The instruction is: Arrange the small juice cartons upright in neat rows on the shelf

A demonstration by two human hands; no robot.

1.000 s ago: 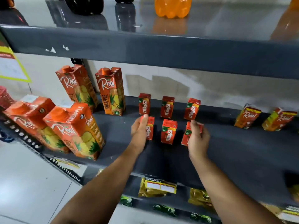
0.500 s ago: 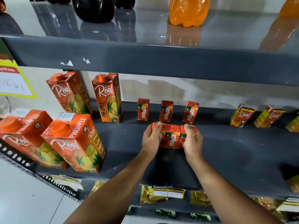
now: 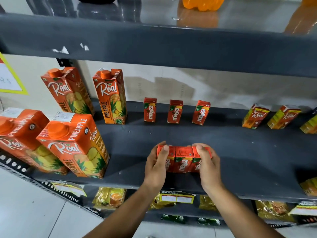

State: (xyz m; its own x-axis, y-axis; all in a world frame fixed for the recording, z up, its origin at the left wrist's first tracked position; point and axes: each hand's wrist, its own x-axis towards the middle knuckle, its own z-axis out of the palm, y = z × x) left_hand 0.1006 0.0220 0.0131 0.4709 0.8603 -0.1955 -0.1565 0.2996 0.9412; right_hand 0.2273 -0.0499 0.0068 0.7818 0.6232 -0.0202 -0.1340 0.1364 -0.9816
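Since a second ago I have pushed the three front Maaza cartons [image 3: 183, 159] together and slid them toward the front edge of the shelf [image 3: 248, 160]; they were spaced apart then, and now they stand upright as one block, sides touching. My left hand [image 3: 155, 166] presses flat against the block's left end, fingers curled over the top of the leftmost carton. My right hand [image 3: 208, 166] presses the right end the same way, so the row is squeezed between my palms. Behind it, along the shelf's back edge, three more Maaza cartons [image 3: 175, 111] stand upright with gaps between them. Tall pineapple cartons [image 3: 72, 143] fill the shelf's left end, two at the front edge and two at the back. Small Real cartons [image 3: 255, 116] stand at the back edge toward the right end, well apart from my hands.
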